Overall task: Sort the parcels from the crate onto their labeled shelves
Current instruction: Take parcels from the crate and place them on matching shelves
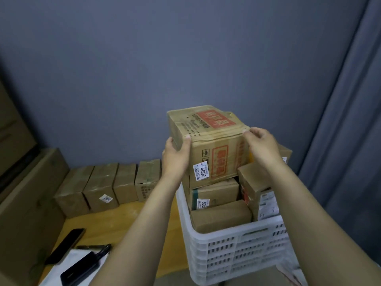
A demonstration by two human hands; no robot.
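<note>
Head view: the parcel (214, 145), a worn brown carton with red printing and a white label (201, 171) reading 4002, sits at the top of the load in the white crate (233, 250). It lies straight ahead of the person and squarely between both hands. Whether its base rests on the lower parcels (216, 195) or is just clear of them cannot be told.

The left hand (175, 155) grips the carton's left side, with the palm against the side and the thumb hooked over the near top edge (the fingers behind are hidden). The right hand (261, 145) holds the right top edge with its fingers curled over the corner. The hands oppose each other across the carton's width, and neither is noticeably nearer. The labelled face is turned towards the person.

Assessment: the step in hand is taking this parcel from the crate. The next move calls for a straight lift clear of the neighbouring parcels. No shelf is in view, so the direction of carry cannot be judged.

Also present are a row of cartons (103, 186) on the wooden table (115, 215) to the left, and a dark phone (66, 245).
</note>
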